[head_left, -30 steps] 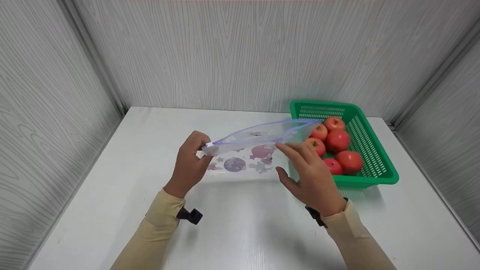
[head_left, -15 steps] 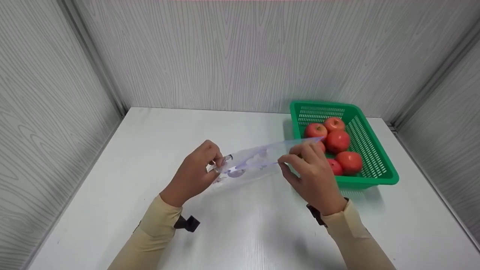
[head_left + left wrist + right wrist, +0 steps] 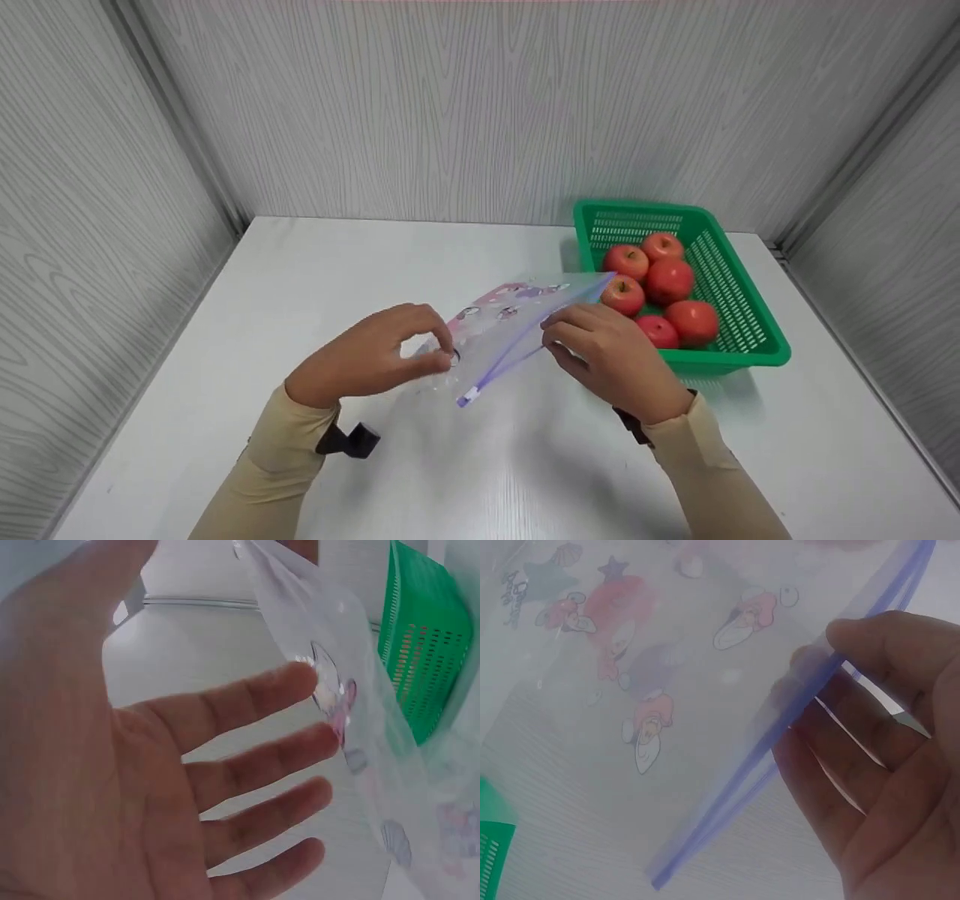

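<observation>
Zip bag (image 3: 491,334): clear film with cartoon prints is held over the middle of the bench (image 3: 450,480), slanted from near left to far right. Its far corner is overlapped with the green basket (image 3: 727,358) in the head view; contact cannot be told.
Zip strip: two purple lines (image 3: 804,699) are seen along the edge turned towards the wearer, parted beside the right hand (image 3: 611,356), so the mouth is judged partly open.
Right-hand hold: the strip is pinched between thumb and fingertips, the tips showing through the film. A light pinch on one line only is advised, so that both sides are not squeezed together.
Left hand (image 3: 371,356): thumb and forefinger are curved near the film, the fingers spread in the left wrist view. Nothing is clearly gripped, and touch cannot be told. The opposite line is best taken here, well away from the other hand.
Slider (image 3: 470,395): white and purple, it is placed at the strip's near end. It should not be dragged along, or the mouth could be closed.
Red fruit (image 3: 669,281): several pieces are held in the basket, so the film is best pulled away from the rim to avoid snagging.
</observation>
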{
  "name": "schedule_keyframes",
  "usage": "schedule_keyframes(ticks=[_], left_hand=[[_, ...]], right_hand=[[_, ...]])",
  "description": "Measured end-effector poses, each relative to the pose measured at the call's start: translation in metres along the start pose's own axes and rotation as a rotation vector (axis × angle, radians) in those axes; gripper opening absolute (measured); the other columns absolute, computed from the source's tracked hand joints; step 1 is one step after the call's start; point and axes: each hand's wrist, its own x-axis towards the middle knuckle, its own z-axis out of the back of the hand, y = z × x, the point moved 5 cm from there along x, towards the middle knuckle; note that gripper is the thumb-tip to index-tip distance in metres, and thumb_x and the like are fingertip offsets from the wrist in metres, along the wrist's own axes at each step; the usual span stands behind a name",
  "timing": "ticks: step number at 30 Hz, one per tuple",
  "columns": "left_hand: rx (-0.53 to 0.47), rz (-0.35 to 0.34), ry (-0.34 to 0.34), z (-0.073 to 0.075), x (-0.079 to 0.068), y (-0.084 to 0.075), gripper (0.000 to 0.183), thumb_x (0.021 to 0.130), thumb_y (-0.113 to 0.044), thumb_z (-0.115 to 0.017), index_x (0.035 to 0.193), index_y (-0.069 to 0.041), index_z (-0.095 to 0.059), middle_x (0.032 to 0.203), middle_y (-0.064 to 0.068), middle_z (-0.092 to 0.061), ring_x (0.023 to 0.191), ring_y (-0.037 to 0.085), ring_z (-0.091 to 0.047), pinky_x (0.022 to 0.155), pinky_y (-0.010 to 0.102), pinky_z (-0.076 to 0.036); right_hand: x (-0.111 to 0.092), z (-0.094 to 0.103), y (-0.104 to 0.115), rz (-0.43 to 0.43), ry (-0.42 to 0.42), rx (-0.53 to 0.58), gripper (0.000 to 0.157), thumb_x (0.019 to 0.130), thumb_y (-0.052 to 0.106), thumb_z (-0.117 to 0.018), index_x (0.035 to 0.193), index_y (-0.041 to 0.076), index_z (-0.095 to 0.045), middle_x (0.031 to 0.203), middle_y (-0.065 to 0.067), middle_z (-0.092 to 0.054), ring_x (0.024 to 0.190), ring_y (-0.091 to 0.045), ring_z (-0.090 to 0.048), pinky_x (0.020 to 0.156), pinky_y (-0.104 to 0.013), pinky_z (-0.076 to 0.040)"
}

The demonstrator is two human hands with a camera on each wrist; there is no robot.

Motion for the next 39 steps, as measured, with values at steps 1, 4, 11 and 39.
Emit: schedule_keyframes(ticks=[1,4,11,39], left_hand=[[-0.002,-0.005,-0.036,0.001,0.003,-0.005,0.025,0.099,-0.050,-0.066,0.104,-0.026,-0.068,0.105,-0.015,-0.065,0.106,0.014,-0.061,0.098,0.044,-0.049],[0.015,-0.017,-0.134,0.000,0.016,-0.023,0.030,0.101,-0.050,-0.062,0.101,-0.021,-0.067,0.099,-0.011,-0.066,0.101,0.012,-0.063,0.094,0.042,-0.053],[0.090,0.061,-0.153,-0.021,0.047,-0.049,0.046,0.095,-0.058,-0.066,0.110,-0.014,-0.065,0.107,-0.004,-0.067,0.099,0.015,-0.062,0.086,0.035,-0.053],[0.148,-0.046,-0.907,0.027,0.020,-0.023,0.005,0.096,-0.007,-0.068,0.096,-0.004,-0.071,0.064,0.001,-0.058,0.055,0.011,-0.046,0.053,0.029,-0.037]], right_hand=[[0.000,-0.001,0.000,0.002,0.018,0.009,0.023,0.087,0.014,-0.085,0.107,0.017,-0.074,0.112,0.001,-0.073,0.107,-0.018,-0.068,0.094,-0.037,-0.057],[0.001,-0.003,0.001,0.012,0.061,0.026,0.022,0.089,0.013,-0.083,0.108,0.018,-0.072,0.116,0.002,-0.072,0.111,-0.017,-0.067,0.094,-0.036,-0.057],[0.001,-0.009,0.004,0.062,0.109,0.024,0.029,0.087,0.015,-0.085,0.113,0.018,-0.071,0.127,-0.001,-0.069,0.121,-0.020,-0.063,0.095,-0.037,-0.057],[-0.003,-0.017,0.006,0.040,0.182,0.077,0.019,0.096,0.014,-0.074,0.115,0.015,-0.074,0.098,0.003,-0.074,0.091,-0.014,-0.067,0.087,-0.034,-0.056]])
